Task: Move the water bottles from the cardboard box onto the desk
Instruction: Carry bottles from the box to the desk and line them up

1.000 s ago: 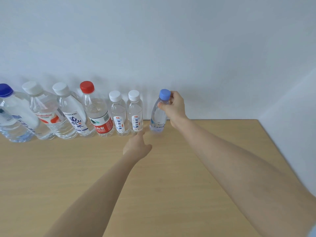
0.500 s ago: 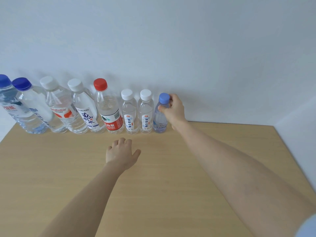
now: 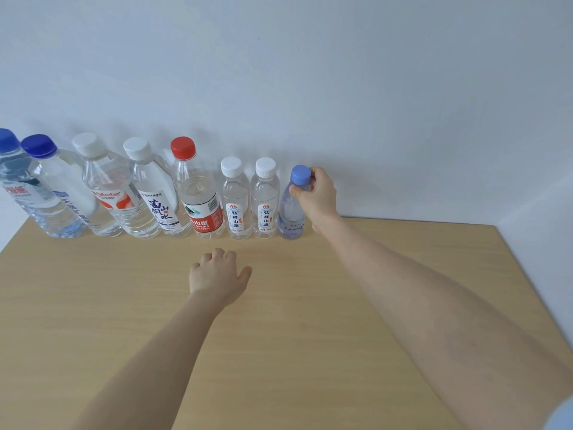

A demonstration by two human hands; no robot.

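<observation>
Several clear water bottles stand in a row along the wall at the back of the wooden desk (image 3: 279,352). The rightmost one, a small bottle with a light blue cap (image 3: 292,209), stands upright on the desk beside two small white-capped bottles (image 3: 264,202). My right hand (image 3: 317,196) grips its neck just under the cap. My left hand (image 3: 218,276) rests palm down on the desk in front of the row, fingers loosely apart and holding nothing. The cardboard box is out of view.
A red-capped bottle (image 3: 200,193) and larger white-capped and blue-capped bottles (image 3: 49,187) fill the row to the left. A white wall rises right behind the bottles. The desk's right edge (image 3: 533,283) runs diagonally toward me.
My right hand has set the blue-capped bottle closer to the white-capped pair. My left hand has drawn back from the row toward me. The view has shifted left, showing more bottles.
</observation>
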